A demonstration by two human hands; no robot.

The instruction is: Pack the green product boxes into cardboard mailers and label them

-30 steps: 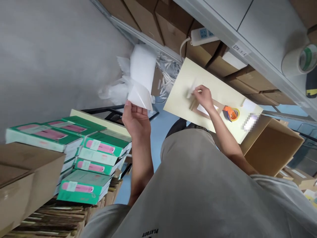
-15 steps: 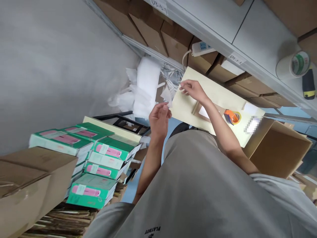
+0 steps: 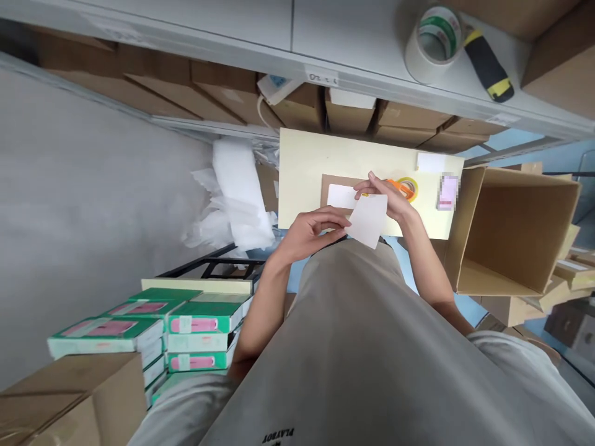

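A small white card (image 3: 369,221) with a yellow mark at its top edge is held up in front of my body. My left hand (image 3: 311,234) is closed on the card's left edge, pinching it between thumb and fingers. At its upper right, my right hand (image 3: 389,197) holds the card from behind, one finger raised and part of the hand hidden by it. Under my hands, a flat brown cardboard piece (image 3: 331,180) with a white sheet (image 3: 340,196) lies on the cream tabletop (image 3: 302,167). An orange tape dispenser (image 3: 405,188) sits just beyond my right hand.
An open carton (image 3: 511,229) stands right of the table. Green boxes (image 3: 199,325) are stacked at lower left, beside a brown carton (image 3: 74,390). White foam wrap (image 3: 239,192) lies left. A shelf overhead holds a tape roll (image 3: 434,43) and a black-and-yellow handle (image 3: 489,65).
My view has turned and levelled. Both hands have come together over the table's front edge, and the white card is now between them. Earlier they were apart, farther left.
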